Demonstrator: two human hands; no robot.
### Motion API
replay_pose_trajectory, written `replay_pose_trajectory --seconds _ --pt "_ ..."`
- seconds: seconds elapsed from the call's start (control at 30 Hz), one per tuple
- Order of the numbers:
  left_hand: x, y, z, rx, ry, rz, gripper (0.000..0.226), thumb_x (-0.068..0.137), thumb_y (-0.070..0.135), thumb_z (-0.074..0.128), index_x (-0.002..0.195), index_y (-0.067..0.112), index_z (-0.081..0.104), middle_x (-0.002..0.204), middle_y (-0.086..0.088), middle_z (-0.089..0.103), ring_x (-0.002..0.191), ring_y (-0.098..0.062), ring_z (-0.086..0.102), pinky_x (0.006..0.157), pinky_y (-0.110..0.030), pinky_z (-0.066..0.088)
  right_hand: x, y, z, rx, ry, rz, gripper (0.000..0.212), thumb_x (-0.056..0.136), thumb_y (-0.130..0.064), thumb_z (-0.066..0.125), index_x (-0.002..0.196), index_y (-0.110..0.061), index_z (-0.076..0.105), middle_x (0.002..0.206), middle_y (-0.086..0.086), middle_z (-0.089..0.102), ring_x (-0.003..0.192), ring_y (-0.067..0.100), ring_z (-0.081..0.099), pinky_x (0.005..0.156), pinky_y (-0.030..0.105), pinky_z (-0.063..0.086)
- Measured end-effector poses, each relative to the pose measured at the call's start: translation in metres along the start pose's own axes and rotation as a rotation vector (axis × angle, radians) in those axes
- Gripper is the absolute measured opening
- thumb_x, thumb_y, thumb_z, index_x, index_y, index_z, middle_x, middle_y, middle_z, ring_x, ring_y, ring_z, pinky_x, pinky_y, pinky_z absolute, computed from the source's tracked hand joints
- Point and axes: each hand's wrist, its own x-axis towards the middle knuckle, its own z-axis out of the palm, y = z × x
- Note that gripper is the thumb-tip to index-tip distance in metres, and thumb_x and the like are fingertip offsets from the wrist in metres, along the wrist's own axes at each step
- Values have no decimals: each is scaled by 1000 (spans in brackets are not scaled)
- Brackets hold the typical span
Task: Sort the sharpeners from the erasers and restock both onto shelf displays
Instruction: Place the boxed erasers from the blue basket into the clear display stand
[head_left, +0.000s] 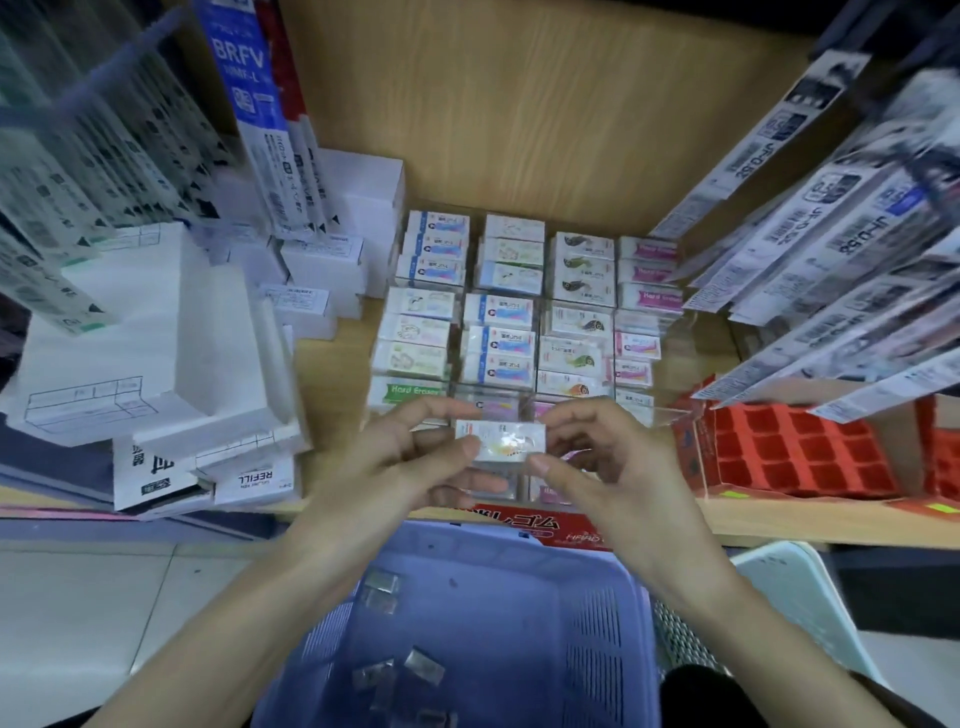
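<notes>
Head view. The person is holding one eraser between both hands, level and long side across, just above the front row of the eraser display. The eraser is showing as a small white block in glossy clear wrap, with a red mark at its left end and a coloured print in the middle (the print is too glared to read). The left hand is pinching the left end, thumb on the near face and fingers behind. The right hand is pinching the right end the same way.

The display is sitting on a wooden shelf, its erasers packed in tight rows. The front row is lying partly hidden under the hands. A strip of bare shelf is running between the display and the white boxes stacked at the left. A red tray is standing close on the right, and hanging packets are crowding in above it.

A blue basket is sitting below the shelf edge, directly under the forearms, with a few small shiny packets lying loose on its floor.
</notes>
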Motion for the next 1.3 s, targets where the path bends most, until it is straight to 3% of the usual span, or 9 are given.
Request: replay_pose_trajectory --seconds 0.13,0.3,0.4,0.53,0.73,0.83,0.93,1.13,1.3 --pt "7 -3 12 154 -7 74 32 82 22 60 113 22 52 97 7 74 81 -14 71 67 -20 54 14 7 -27 173 110 89 21 76 -1 73 85 -17 64 69 -7 68 66 2 61 64 12 47" --pt "18 -29 -6 776 160 334 24 87 43 60 105 27 58 105 19 64 95 2 58 84 -16 46 49 35 -59 -199 287 111 15 82 -10 71 90 -21 63 80 -5 67 74 6 62 64 9 47" --pt "16 -47 -6 1112 9 534 37 84 50 47 105 22 60 105 10 64 97 -4 52 80 -13 36 57 42 -65 -350 205 71 12 85 -10 69 92 -20 66 82 -11 65 76 -2 60 67 7 45" --pt "12 -70 -4 1381 -107 706 26 82 35 56 104 20 61 108 5 62 98 -10 50 79 -25 48 56 39 -70 -256 199 46 15 84 -8 70 85 -22 68 81 -11 67 72 -5 61 67 7 46" --pt "13 -74 -10 1408 -109 776 24 80 23 63 103 17 63 115 2 61 101 -12 48 83 -29 47 61 45 -50 -504 215 -7 17 88 -17 66 103 -10 72 91 -4 67 79 0 57 77 5 41" --pt "11 -74 -11 1407 -126 734 36 69 18 79 102 17 65 115 2 62 101 -11 48 77 -28 54 63 47 -44 -843 328 -181 24 87 -25 66 104 -10 72 100 9 64 98 25 53 93 36 44" --pt "10 -75 -12 1392 -136 740 29 78 19 71 106 19 62 118 3 61 103 -11 49 78 -29 55 60 50 -37 -919 239 -443 19 84 -15 66 101 -9 72 96 10 61 91 31 56 78 42 49" --pt "10 -77 -14 1392 -134 739 29 85 29 45 110 21 59 120 5 59 104 -10 50 81 -28 52 59 66 -23 -920 192 -471 31 73 12 71 99 -5 73 86 12 60 79 33 59 50 41 54" --pt "9 -76 -14 1385 -138 727 33 85 31 40 110 21 58 121 5 59 104 -9 48 79 -27 54 58 62 -22 -958 192 -489 26 76 6 66 97 -5 74 87 12 61 75 33 60 61 42 54"
